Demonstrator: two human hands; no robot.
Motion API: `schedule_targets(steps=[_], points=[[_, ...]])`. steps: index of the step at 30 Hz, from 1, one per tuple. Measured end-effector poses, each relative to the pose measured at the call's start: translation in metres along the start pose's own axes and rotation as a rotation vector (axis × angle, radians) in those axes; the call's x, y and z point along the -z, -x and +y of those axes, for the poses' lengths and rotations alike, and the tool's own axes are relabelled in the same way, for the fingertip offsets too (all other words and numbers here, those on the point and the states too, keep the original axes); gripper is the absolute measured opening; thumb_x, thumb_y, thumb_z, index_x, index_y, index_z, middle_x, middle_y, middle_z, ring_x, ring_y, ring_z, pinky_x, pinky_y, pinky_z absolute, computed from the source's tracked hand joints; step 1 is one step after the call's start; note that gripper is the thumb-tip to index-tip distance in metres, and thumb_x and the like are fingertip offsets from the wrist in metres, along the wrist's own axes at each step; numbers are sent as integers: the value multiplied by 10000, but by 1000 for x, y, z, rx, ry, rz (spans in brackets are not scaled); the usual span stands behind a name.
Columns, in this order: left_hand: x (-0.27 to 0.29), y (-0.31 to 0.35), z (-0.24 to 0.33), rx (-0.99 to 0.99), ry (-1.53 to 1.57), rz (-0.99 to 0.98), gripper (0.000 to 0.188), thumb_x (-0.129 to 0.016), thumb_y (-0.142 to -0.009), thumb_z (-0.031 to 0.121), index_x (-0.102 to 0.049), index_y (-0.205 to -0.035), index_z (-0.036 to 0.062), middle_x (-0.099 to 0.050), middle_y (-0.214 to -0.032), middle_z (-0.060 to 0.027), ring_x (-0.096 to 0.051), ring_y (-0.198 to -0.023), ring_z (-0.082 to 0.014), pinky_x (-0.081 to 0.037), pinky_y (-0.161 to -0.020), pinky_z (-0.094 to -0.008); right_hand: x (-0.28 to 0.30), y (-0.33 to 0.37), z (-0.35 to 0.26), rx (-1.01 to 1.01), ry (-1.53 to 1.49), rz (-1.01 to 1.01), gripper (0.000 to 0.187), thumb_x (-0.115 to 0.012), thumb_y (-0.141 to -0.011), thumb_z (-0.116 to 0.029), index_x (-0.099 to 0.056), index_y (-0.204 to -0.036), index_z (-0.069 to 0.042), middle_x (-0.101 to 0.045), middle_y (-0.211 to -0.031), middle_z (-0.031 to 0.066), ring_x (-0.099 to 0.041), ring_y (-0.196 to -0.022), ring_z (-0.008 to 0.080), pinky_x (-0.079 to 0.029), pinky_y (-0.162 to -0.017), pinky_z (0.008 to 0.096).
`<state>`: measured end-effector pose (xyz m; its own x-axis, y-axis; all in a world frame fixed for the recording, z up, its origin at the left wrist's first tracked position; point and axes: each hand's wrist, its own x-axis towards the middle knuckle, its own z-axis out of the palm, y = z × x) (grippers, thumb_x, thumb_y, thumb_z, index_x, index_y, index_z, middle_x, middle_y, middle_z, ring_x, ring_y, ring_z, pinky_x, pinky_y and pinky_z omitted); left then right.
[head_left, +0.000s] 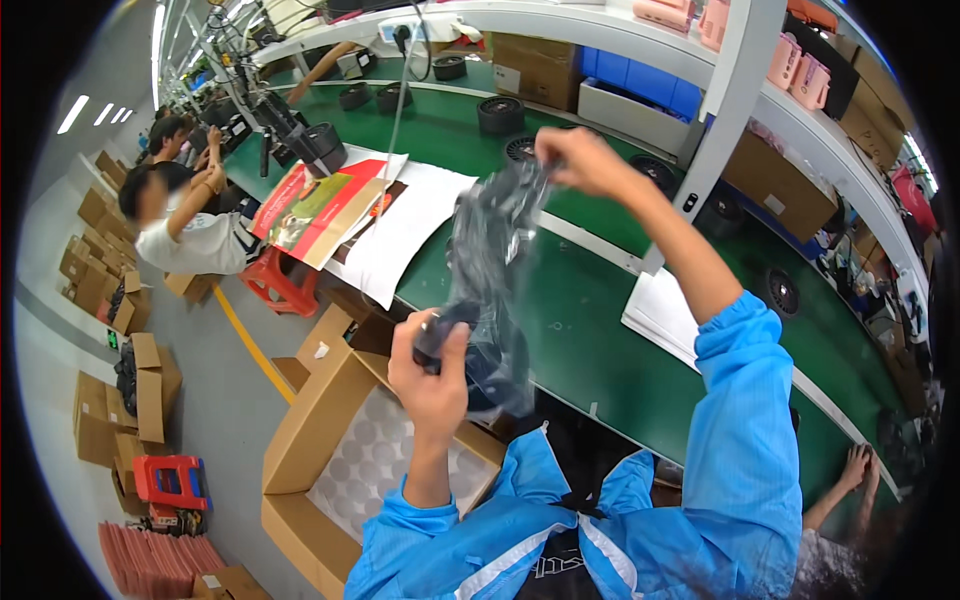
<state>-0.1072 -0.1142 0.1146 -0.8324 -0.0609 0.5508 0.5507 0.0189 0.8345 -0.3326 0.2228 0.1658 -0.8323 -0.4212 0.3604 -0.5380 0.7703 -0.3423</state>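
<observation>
Head view: left hand (432, 372) clenched around a dark part (470, 350) inside a clear bag (497, 270), right hand (580, 160) pinching the bag's top above it; thin film could slip or tear, dropping the part toward the box (300, 420) beneath.

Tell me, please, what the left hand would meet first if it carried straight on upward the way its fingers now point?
Probably the clear plastic bag: the left hand grips a dark object at its lower end, and the bag hangs directly above, pinched by the right hand. Depth is uncertain in this fisheye view.
</observation>
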Motion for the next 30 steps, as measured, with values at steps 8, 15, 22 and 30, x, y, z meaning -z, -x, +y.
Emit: schedule_targets(steps=[8, 15, 22, 30], points=[[-30, 67, -65, -340, -436, -540, 437, -766, -676, -101, -805, -1089, 38, -736, -1338, -183, -723, -1235, -350, -598, -1021, -425, -14, 103, 36, -49, 708, -7, 280, -743, -793, -7, -723, -1061, -83, -718, -1112, 91, -698, -1138, 294, -608, -838, 490], [-21, 160, -73, 0, -427, -449, 318, -786, -912, -40, -771, -1213, 63, -641, -1495, -188, -626, -1385, -341, -531, -1139, -495, -95, 184, 31, -75, 778, -327, 198, -733, -832, -73, -749, -1028, -97, -696, -1072, 89, -696, -1098, 283, -622, -788, 411], [-28, 208, -195, 1227, 649, -82, 309, -637, -1152, 275, -607, -1377, 66, -676, -1461, -117, -695, -1294, -270, -585, -1099, -457, -63, 163, 8, 80, 700, 13, 170, -723, -857, -66, -743, -1025, -74, -708, -1118, 96, -704, -1090, 292, -616, -822, 419], [-12, 210, -161, 1139, 794, -19, 249, -576, -1179, 286, -661, -1214, 55, -784, -1094, -74, -792, -1036, -220, -665, -907, -390, -94, 226, -77, -116, 515, -39, 200, -745, -861, -96, -733, -1049, -27, -733, -1120, 124, -710, -1068, 304, -620, -820, 447]])
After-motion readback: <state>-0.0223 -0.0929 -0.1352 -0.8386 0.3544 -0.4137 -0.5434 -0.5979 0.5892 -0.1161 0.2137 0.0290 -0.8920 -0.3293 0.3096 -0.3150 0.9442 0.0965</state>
